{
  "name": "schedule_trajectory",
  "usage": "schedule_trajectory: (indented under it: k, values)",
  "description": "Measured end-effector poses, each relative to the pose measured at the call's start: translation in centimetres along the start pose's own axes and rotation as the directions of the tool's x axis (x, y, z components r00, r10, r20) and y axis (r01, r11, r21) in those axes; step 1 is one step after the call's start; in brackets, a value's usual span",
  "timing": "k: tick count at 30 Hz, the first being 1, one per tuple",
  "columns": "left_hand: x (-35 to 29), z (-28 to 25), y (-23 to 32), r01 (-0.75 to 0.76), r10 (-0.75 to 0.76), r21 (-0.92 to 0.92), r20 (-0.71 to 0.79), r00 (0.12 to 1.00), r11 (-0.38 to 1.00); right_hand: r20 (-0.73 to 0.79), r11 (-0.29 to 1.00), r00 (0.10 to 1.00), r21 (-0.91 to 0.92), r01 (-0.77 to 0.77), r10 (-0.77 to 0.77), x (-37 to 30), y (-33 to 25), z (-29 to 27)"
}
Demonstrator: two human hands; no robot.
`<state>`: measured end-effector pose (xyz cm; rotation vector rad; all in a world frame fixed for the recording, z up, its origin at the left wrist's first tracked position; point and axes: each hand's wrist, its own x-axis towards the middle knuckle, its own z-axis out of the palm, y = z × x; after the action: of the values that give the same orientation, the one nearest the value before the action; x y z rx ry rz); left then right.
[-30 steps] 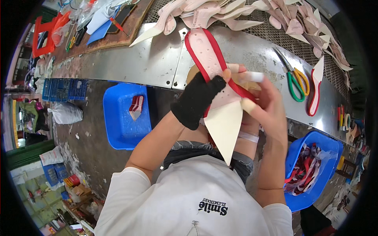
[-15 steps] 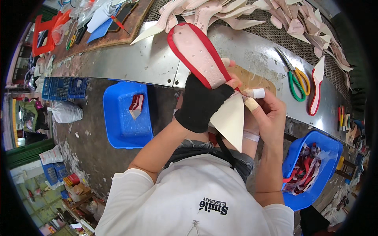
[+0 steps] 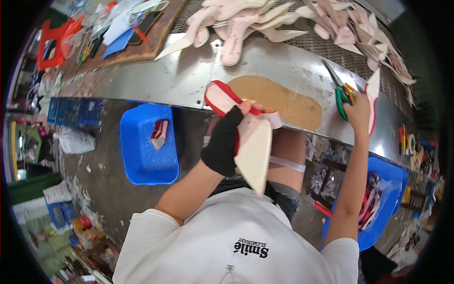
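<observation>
My left hand [image 3: 223,144], in a black fingerless glove, is closed around a shoe insole [image 3: 254,154] with red edging. The insole's rounded pink end points away from me, its white pointed end hangs toward my lap, and a loose strip end shows beside my fingertips. Over at the right of the metal bench, my right hand [image 3: 358,112] has its fingers curled on the handles of a pair of scissors [image 3: 335,75], one yellow and one green. The blades lie pointing away from me. Another red-edged insole [image 3: 373,87] lies just past that hand, partly covered by it.
Piles of pink and white insoles [image 3: 232,45] lie along the far mesh surface. A brown insole-shaped board [image 3: 279,99] lies on the metal bench [image 3: 137,78]. Below stand a blue bin [image 3: 146,177] with red-edged pieces at left, and another blue bin [image 3: 376,236] with red and white strips at right.
My right hand has left the insole and moved right to the scissors. My left hand has drawn the insole lower and tilted it, uncovering the brown board.
</observation>
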<state>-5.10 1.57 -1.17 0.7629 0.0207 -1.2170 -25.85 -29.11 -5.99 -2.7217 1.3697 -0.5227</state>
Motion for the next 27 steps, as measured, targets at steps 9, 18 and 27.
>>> schedule_trajectory:
  k: [9,18,27]
  values:
    - [0.4,-0.7,-0.8,-0.151,0.169,-0.186,0.087,0.982,0.971,0.555,0.243,0.831,0.813,-0.529,-0.049,-18.1,-12.3,-3.2]
    - [-0.5,-0.5,-2.1,-0.15,0.167,-0.212,0.065,0.984,0.966,0.485,0.266,0.87,0.853,-0.449,-0.089,-20.1,-17.7,-2.9]
    - [1.9,-2.0,-2.6,-0.254,0.254,0.007,0.032,0.967,0.967,0.298,0.488,0.945,0.81,-0.325,0.135,-16.8,-14.1,-3.6]
